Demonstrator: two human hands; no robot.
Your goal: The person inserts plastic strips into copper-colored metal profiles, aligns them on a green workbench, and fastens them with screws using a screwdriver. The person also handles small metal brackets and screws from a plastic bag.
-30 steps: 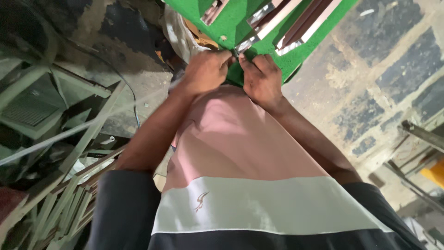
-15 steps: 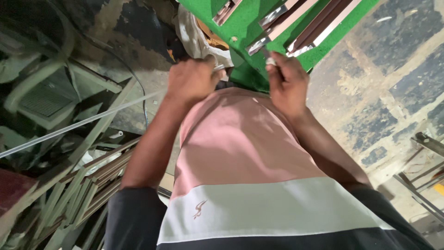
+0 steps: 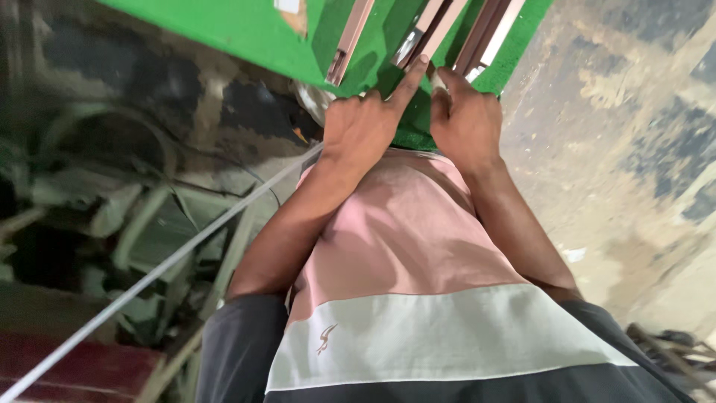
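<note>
Left hand (image 3: 363,127) mostly curled, index finger straight, tip touching a brown metal strip (image 3: 426,37) on the green table (image 3: 246,33). Right hand (image 3: 464,119) loosely curled beside it, index fingertip on the same strips; neither hand grips anything.

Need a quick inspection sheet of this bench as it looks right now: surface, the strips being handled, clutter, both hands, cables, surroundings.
Surface: green table top, seen at its near edge; a pale patch lies on it near the top of the view.
Job's things: long brown and pale profile strips lie side by side on the green top, running away from the person.
Clutter: nothing seen on the visible part of the top.
Grippers: left hand points its forefinger along a strip; right hand rests beside it at the strip ends. Neither visibly grips anything.
Cables: a thin dark wire trails over the floor on the left.
Surroundings: a long pale rod slants across stacked metal frames; stained concrete floor on the right.
</note>
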